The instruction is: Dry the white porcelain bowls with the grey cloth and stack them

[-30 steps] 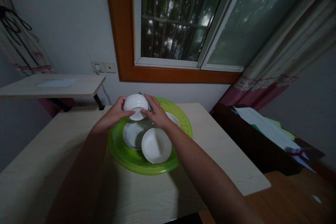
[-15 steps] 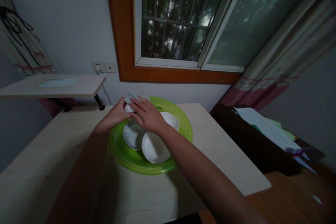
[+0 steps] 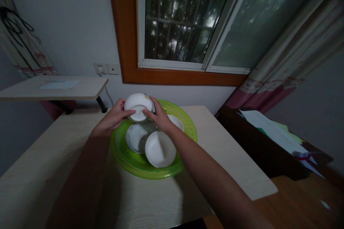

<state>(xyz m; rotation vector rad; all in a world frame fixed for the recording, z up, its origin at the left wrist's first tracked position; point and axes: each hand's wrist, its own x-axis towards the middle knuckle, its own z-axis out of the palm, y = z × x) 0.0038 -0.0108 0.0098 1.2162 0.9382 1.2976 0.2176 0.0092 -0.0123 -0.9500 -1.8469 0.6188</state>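
Note:
Above a green basin (image 3: pixel 134 170), a white bowl (image 3: pixel 138 101) is tilted so that its base faces me. My left hand (image 3: pixel 116 116) is closed on the bowl's left side, thumb near the foot ring. On the right side my right hand (image 3: pixel 159 115) grips it too, its thumb at the base. Between that hand and the bowl a bit of grey cloth (image 3: pixel 153 106) shows; most of it is hidden. Inside the basin lie a white plate or shallow bowl (image 3: pixel 136 139), a white bowl (image 3: pixel 160 149) in front, and another white bowl (image 3: pixel 176 122) partly behind my right wrist.
The basin stands on a pale wooden table (image 3: pixel 220 157). At the left a raised shelf (image 3: pixel 32 89) on black legs carries a paper sheet (image 3: pixel 59 84). A window (image 3: pixel 185 18) and wall are behind. Papers (image 3: pixel 271 132) lie on a dark surface at the right.
The bowl has been turned so its base now faces me. My right hand has moved from over the cloth to the bowl's right side, and the cloth is now mostly hidden.

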